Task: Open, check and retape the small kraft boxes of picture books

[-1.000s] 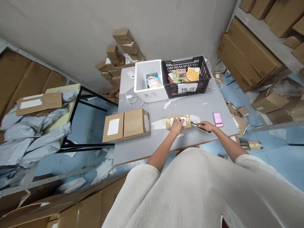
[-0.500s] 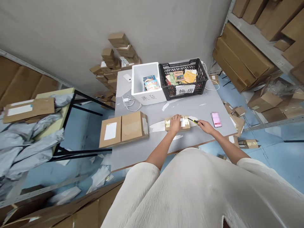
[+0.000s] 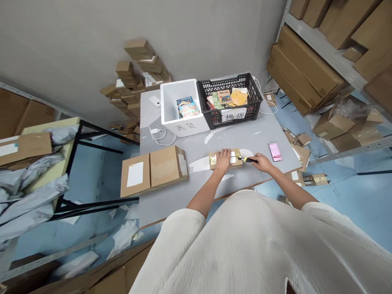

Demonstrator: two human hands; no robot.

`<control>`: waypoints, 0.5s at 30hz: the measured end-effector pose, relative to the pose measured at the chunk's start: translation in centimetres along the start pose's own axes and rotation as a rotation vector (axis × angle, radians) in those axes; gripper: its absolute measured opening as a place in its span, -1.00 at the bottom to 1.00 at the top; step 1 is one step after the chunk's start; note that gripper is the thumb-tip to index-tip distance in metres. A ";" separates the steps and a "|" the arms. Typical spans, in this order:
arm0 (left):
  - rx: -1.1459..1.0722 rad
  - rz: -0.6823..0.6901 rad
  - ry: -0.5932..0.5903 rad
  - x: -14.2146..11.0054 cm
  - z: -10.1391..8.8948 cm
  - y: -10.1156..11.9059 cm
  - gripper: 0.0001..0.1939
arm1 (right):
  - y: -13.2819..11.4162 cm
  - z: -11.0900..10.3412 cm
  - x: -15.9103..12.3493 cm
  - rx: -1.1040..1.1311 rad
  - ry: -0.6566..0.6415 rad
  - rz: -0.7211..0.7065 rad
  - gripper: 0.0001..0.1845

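Note:
A small cardboard box (image 3: pixel 236 163) with shiny tape and a white label lies near the table's front edge. My left hand (image 3: pixel 223 159) rests over its top and holds it, fingertips at the far edge. My right hand (image 3: pixel 262 162) is closed round the dark handle of a yellow-and-black utility knife (image 3: pixel 247 159). The knife's front end reaches over the right part of the box top; whether the blade is in the tape cannot be made out. To the right of that hand lies a phone with a pink screen (image 3: pixel 275 151).
Two larger cardboard boxes (image 3: pixel 163 167) stand at the table's left. Behind are a white foam box (image 3: pixel 190 130) and a black crate (image 3: pixel 205 120), both holding books. A charger cable (image 3: pixel 162 141) lies left of them. Shelving (image 3: pixel 330 53) rises at the right.
My right hand has moved the knife left, from the box's right end to over its top. My left hand stays on the box. The whole view has shifted slightly.

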State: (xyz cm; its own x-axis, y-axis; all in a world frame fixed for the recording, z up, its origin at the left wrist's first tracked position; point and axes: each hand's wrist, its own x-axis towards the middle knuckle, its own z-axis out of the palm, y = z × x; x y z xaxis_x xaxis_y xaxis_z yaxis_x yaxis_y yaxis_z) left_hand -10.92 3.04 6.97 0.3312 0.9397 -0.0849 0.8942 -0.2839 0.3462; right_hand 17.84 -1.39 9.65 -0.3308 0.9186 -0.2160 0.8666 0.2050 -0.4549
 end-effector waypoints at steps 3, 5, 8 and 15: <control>-0.022 -0.010 0.000 -0.3 0.5 0.0 -0.38 | 0.0 0.1 -0.1 0.012 0.001 0.008 -0.51; -0.030 -0.013 0.011 -0.5 0.7 -0.1 -0.37 | -0.2 0.4 -0.2 0.019 0.004 0.016 -0.51; -0.048 -0.024 0.033 -0.7 1.0 0.0 -0.32 | -0.6 0.8 0.2 0.038 0.006 0.028 -0.51; -0.042 -0.023 0.057 -1.0 1.4 -0.1 -0.30 | -1.4 1.8 1.6 -0.007 0.039 0.067 -0.49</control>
State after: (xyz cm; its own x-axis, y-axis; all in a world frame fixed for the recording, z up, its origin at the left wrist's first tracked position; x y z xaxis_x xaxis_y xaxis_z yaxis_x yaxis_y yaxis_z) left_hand -10.93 1.91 5.70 0.2917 0.9557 -0.0400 0.8874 -0.2548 0.3841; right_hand 15.41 -0.87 8.35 -0.2570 0.9428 -0.2123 0.8890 0.1445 -0.4344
